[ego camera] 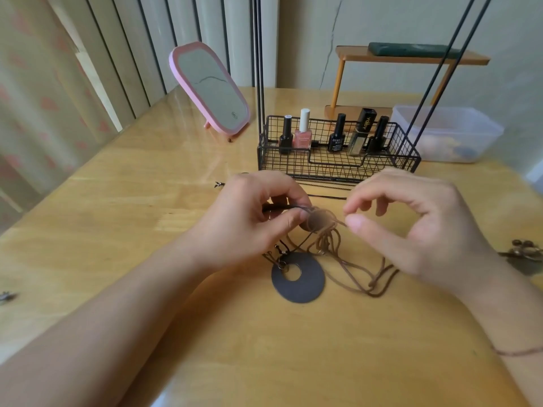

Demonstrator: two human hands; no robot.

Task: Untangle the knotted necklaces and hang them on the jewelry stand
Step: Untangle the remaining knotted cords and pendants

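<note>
1. Left hand (pixel 258 221) above the wooden tabletop (pixel 117 218), thumb and fingers pinching a round brown pendant (pixel 320 220) plus a dark cord (pixel 282 207) at the knot.
2. Right hand (pixel 417 227) just beside it, thumb and index tip pinching a brown cord (pixel 340 223) coming off the pendant; other fingers curled loosely.
3. Tangled brown necklace cords (pixel 352 268) droop from the knot onto the tabletop and loop out under the right hand.
4. Dark flat ring pendant (pixel 305 284) lies on the tabletop below the hands, joined to the tangle by small metal rings (pixel 282 264).
5. Behind the hands: black wire basket (pixel 338 163) with nail polish bottles (pixel 304 130) standing in it; thin black rods (pixel 258 54) rise from it.
6. Thin chain (pixel 326 183) lies flat just in front of the basket.
7. Pink framed mirror (pixel 210 89) back left, tilted; clear plastic box (pixel 446 133) back right; small orange shelf (pixel 411 55) behind the basket.
8. Thin bracelet (pixel 517 351) on right wrist.
</note>
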